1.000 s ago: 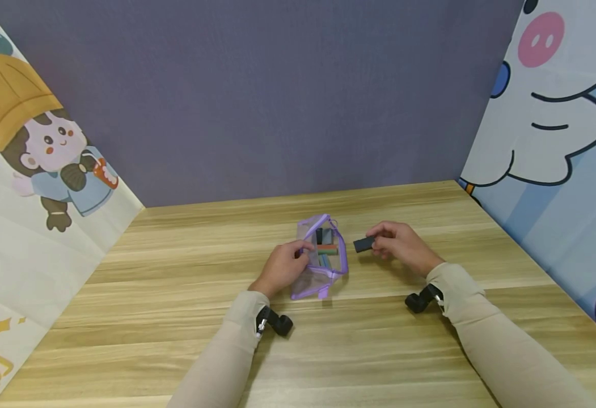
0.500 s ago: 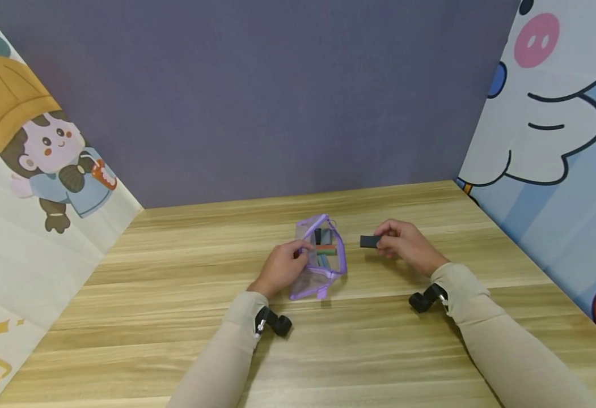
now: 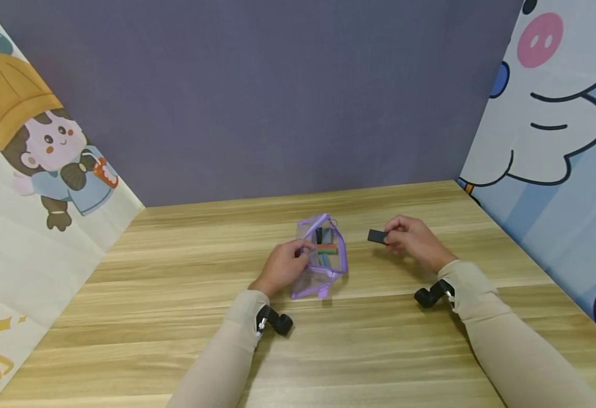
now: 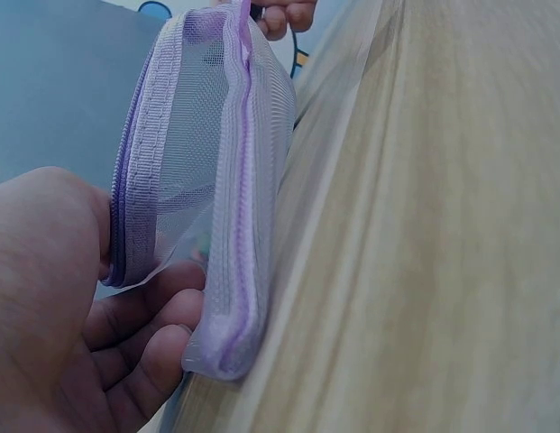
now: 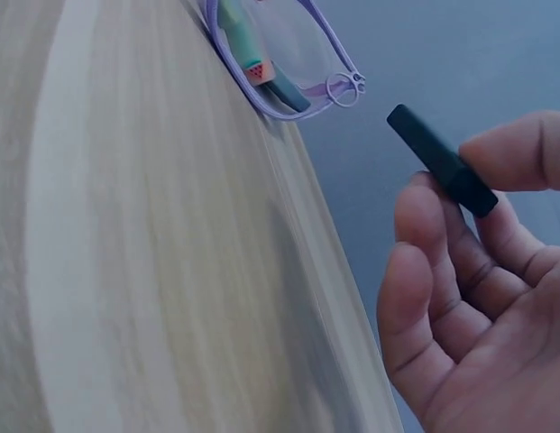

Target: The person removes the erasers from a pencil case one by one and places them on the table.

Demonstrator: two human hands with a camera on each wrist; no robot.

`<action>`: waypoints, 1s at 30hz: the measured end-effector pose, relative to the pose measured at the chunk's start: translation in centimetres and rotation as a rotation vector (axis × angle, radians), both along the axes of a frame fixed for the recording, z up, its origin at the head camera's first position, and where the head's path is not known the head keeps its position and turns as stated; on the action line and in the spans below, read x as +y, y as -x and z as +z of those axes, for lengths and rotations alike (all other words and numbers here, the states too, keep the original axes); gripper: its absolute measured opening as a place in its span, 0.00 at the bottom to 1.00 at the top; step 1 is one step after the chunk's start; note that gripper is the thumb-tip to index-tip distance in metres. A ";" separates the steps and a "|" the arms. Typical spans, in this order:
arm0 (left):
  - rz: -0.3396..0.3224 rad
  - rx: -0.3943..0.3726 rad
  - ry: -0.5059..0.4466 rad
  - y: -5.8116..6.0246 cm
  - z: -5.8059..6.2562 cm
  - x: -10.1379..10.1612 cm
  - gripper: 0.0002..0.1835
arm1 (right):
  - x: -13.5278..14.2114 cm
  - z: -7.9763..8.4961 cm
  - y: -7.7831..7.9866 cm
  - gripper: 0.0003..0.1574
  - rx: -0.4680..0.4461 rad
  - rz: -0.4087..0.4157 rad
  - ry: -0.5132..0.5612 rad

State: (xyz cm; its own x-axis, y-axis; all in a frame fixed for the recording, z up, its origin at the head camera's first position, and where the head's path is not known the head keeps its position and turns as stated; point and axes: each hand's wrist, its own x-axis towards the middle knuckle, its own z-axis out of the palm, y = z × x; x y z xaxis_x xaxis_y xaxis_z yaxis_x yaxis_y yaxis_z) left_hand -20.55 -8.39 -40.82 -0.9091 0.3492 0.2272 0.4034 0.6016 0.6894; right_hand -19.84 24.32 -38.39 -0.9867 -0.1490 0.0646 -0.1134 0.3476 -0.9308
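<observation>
A purple mesh zip pouch (image 3: 345, 255) lies unzipped on the table, its opening turned to the right. My left hand (image 3: 281, 266) pinches the pouch's left edge between thumb and fingers; in the left wrist view the mesh pouch (image 4: 239, 234) stands up beside that hand (image 4: 45, 289). To the right of the pouch, above the table, my right hand (image 3: 414, 241) holds a small black rectangular stick (image 3: 376, 236) by one end. The right wrist view shows this black stick (image 5: 428, 149) as slim, with a thicker end at the thumb; its exact kind is unclear.
Inside the pouch lie several small things, among them an orange-and-green stick (image 3: 327, 249), a grey piece (image 3: 327, 235) and blue strips (image 3: 325, 260). A dark panel (image 3: 277, 102) stands behind the wooden table (image 3: 201, 238), with printed sheets at both sides.
My right hand has moved right and slightly away from me with the black stick, widening its distance from the pouch. The left hand and the pouch have stayed in place.
</observation>
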 end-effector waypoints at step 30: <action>0.004 -0.002 -0.001 0.1 -0.1 -0.1 0.14 | 2.0 0.4 -0.1 0.15 0.000 -0.136 0.035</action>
State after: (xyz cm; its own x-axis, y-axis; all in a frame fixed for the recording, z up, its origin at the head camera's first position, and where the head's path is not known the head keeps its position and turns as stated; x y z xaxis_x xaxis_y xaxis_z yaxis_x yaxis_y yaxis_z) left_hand -20.67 -8.51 -40.92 -0.9110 0.3454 0.2255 0.3995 0.6025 0.6910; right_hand -19.72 26.29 -37.94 -0.9977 -0.0120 0.0671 -0.0673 0.3274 -0.9425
